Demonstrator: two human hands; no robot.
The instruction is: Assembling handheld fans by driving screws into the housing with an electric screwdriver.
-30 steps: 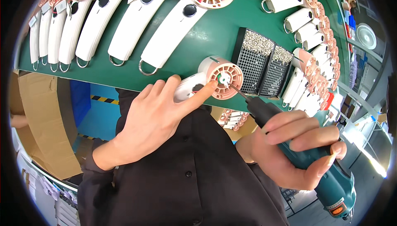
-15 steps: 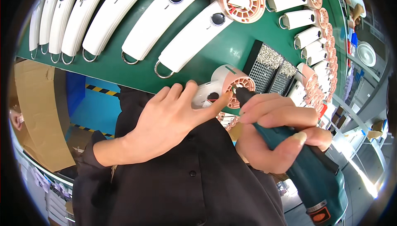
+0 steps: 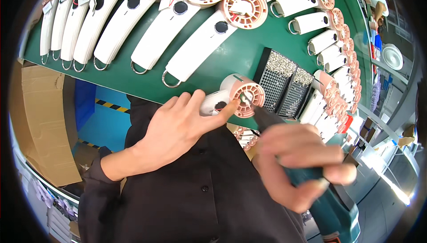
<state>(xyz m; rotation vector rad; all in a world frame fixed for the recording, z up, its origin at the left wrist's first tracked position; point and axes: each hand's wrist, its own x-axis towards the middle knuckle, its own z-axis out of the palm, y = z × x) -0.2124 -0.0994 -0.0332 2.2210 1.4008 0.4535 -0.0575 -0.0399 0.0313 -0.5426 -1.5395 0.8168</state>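
My left hand [image 3: 180, 120] lies over a small handheld fan [image 3: 211, 102] with a white handle and round pink head, at the table's near edge. The thumb presses on the slotted pink rim; the other fingers bend over the handle, largely hiding it. A green part and some red wire show at the open head. In my right hand [image 3: 300, 160], smeared by motion, is a dark teal electric screwdriver [image 3: 329, 209]. Its black nose points at the fan head's lower right rim; whether the tip touches is too blurred to tell.
Right of the fan stands a black perforated screw tray [image 3: 272, 83] with many small screws. Similar white-and-pink fans [image 3: 200, 47] line the green table [image 3: 124, 80] at the back left, with another row [image 3: 311, 22] down the right. A cardboard box [image 3: 44, 123] stands at left.
The screwdriver's nose has drawn back from inside the fan head toward its lower right rim, and my right hand has dropped. My left hand keeps its hold. The whole view has shifted slightly.
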